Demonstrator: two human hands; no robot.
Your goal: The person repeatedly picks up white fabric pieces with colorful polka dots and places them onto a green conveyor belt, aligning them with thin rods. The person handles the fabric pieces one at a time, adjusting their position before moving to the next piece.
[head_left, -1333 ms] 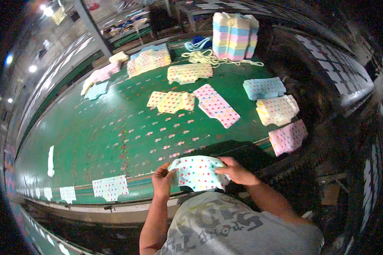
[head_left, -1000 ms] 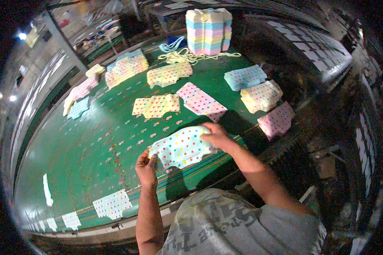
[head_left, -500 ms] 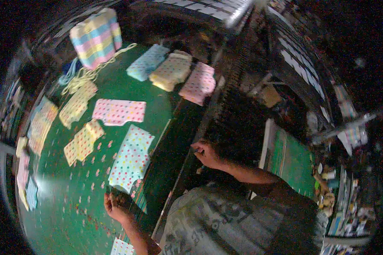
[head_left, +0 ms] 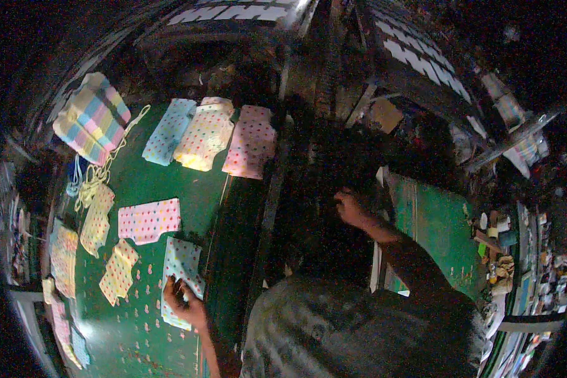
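Observation:
My left hand (head_left: 185, 305) lies over a pale blue cut cloth piece (head_left: 184, 253) with coloured dots, near the right side of the green table (head_left: 170, 179). Its fingers look spread, and they cover the middle of the cloth. Out over a dark area to the right, my right hand (head_left: 354, 209) is raised with its fingers curled together. Whatever those fingers hold, if anything, is too dark to make out. A pink dotted cloth piece (head_left: 149, 220) and a cream dotted piece (head_left: 119, 271) lie just beyond my left hand.
Folded blue (head_left: 170, 131), cream (head_left: 205, 135) and pink (head_left: 251, 142) dotted cloths line the far edge. A checked cloth bundle (head_left: 94, 116) and yellow cord (head_left: 93, 188) sit at the far left. A second green surface (head_left: 431, 220) stands on the right, beside cluttered shelves (head_left: 535, 271).
My left hand has moved forward onto the pale blue cloth from just below it. The right hand has moved farther right in view. The whole view has turned.

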